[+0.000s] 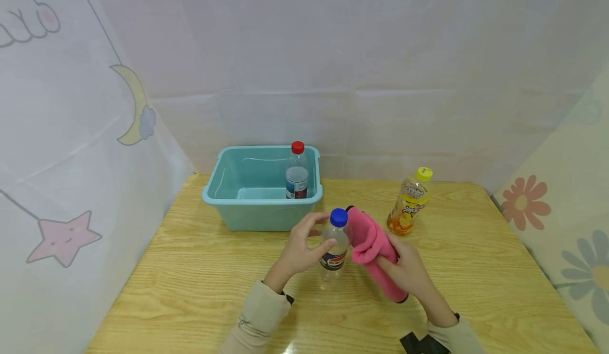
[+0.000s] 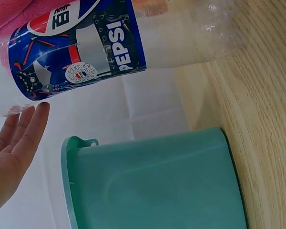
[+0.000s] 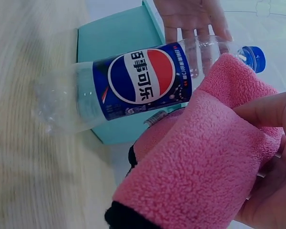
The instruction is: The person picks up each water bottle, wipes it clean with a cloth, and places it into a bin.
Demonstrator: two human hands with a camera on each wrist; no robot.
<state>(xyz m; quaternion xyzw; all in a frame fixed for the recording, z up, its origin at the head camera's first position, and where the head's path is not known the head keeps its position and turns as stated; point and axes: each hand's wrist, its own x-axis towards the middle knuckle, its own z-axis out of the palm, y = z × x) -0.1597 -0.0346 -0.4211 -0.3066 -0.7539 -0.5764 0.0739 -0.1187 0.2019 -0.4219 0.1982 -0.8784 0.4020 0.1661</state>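
Note:
An empty clear Pepsi bottle (image 1: 334, 260) with a blue cap and a blue label stands upright on the table. Around its left side is my left hand (image 1: 304, 245), with the fingers fairly straight close to the bottle; contact is hard to judge. My right hand (image 1: 404, 267) grips a pink towel (image 1: 376, 253) with dark edging, bunched between thumb and fingers. In the right wrist view the towel (image 3: 195, 152) lies against the upper part of the Pepsi bottle (image 3: 143, 81). The left wrist view shows the left fingertips (image 2: 40, 114) just by the bottle's shoulder.
A teal basin (image 1: 264, 214) stands at the back left of the wooden table (image 1: 190, 290), with a red-capped bottle (image 1: 297, 177) upright inside. Right of the towel, a yellow-capped drink bottle (image 1: 409, 206) holds a little orange liquid. White cloth (image 1: 285, 79) hangs behind the table.

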